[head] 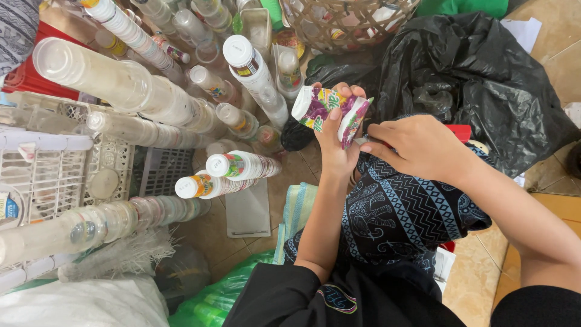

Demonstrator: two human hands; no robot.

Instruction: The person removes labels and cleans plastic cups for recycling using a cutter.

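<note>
Head view, looking down on a seated person's lap. The left hand (336,142) is raised above the knee, its grip clenched around a small plastic cup with a colourful printed label (316,106), held on its side. The label, purple, green and white, is partly peeled and hangs loose at the cup's right edge. The right hand (417,145) is just beside the cup, its fingers closed on a thin tool whose tip meets the loose label; the tool is largely hidden and its kind cannot be told. Below the hands lies blue patterned cloth (399,212). To the left stand tall stacks of nested clear plastic cups (121,85), beside a white plastic crate (48,175). Behind the hands are a crumpled black plastic bag (478,79) and a woven basket (345,24).
</note>
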